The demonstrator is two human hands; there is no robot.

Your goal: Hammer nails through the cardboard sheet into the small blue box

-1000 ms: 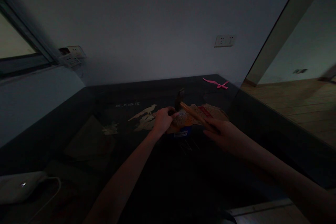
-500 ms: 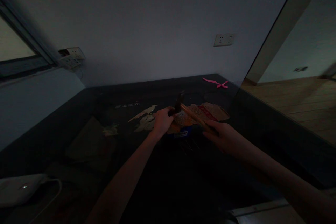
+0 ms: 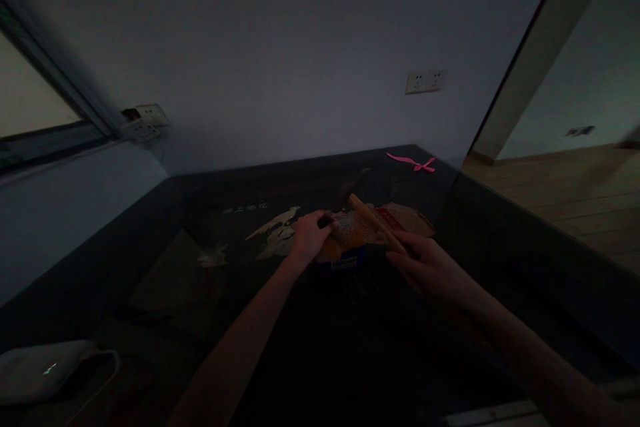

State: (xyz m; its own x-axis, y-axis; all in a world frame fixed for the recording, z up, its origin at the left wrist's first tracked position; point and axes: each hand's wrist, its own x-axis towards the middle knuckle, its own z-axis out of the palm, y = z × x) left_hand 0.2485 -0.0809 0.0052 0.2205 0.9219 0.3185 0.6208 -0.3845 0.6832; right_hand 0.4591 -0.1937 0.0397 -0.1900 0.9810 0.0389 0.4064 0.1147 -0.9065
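Observation:
My right hand point(image 3: 425, 263) is closed around the wooden handle of a hammer point(image 3: 373, 220). The dark hammer head, blurred, is raised at the far end of the handle, above and to the right of my left fingers. My left hand point(image 3: 309, 237) rests at the left end of a flat, tan and orange dotted piece of packaging point(image 3: 350, 230) with a red band and a blue edge. Thumb and forefinger are curled together there in a pinch. Whatever sits between them is too small and dark to make out. The packaging lies on a dark, glossy table point(image 3: 325, 347).
A pink ribbon point(image 3: 415, 162) lies near the table's back edge. Several thin, light slivers point(image 3: 360, 285) lie in front of the packaging. At the lower left is a white device point(image 3: 45, 370) with a cable. Wall sockets point(image 3: 424, 82) are behind the table.
The hammer head has lifted away from my left fingertips, up and to the right. My left hand stays at the packaging. The view has shifted slightly.

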